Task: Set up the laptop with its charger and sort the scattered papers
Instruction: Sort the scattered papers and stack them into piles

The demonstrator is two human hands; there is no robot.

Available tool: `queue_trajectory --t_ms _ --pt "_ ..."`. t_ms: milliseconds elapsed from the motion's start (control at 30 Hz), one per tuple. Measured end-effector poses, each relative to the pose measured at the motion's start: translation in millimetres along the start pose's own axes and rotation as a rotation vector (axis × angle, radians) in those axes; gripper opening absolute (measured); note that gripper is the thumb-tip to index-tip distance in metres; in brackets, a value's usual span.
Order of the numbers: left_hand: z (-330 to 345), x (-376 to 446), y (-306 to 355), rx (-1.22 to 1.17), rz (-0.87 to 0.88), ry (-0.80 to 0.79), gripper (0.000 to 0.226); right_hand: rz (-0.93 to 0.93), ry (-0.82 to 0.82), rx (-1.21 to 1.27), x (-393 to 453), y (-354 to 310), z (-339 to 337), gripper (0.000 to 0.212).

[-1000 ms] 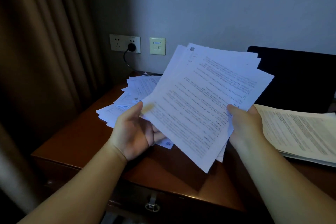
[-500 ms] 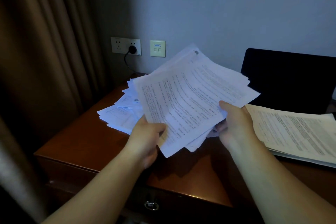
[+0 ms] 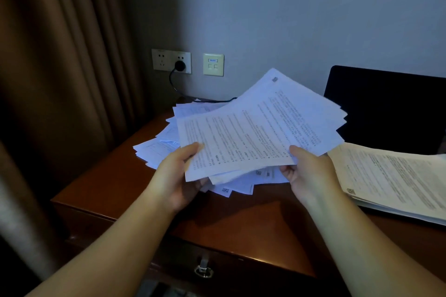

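I see 2 hands holding one sheaf of white printed papers (image 3: 260,128) above the brown wooden desk (image 3: 115,188).
Left hand (image 3: 178,176) pinches its near-left corner, thumb on top; right hand (image 3: 306,171) grips the near-right edge likewise.

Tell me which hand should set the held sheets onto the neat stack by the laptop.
Right, probably. The right hand grips the held sheets on the edge nearest the neat stack; the left hand holds the far edge.
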State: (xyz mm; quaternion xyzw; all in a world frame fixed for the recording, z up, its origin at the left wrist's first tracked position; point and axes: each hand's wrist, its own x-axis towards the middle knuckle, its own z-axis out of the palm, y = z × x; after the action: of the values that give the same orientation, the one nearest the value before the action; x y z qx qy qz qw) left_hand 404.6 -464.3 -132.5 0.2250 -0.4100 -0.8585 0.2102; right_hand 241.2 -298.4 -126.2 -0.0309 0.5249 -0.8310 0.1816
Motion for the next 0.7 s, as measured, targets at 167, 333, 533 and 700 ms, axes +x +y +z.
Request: queue_trajectory --t_ms 167,333,533,700 --pt "16.8 -9.5 -16.8 -0.316 0.054 -0.005 0.043 -0.058 0.037 0.082 -2.9 5.7 7.0 0.035" --pt "47.1 -13.0 -41.8 -0.158 0.105 -0.001 0.037 -0.09 0.007 0.143 -12.3 14.0 17.6 0.043" --pt "77.1 -1.0 -54.4 -0.063 0.111 0.091 0.019 -0.086 -0.021 0.163 -26.8 22.7 27.7 0.034" --pt "89.0 9.1 -56.5 -0.071 0.123 0.161 0.031 -0.096 -0.089 0.169 -35.6 28.8 31.5 0.035"
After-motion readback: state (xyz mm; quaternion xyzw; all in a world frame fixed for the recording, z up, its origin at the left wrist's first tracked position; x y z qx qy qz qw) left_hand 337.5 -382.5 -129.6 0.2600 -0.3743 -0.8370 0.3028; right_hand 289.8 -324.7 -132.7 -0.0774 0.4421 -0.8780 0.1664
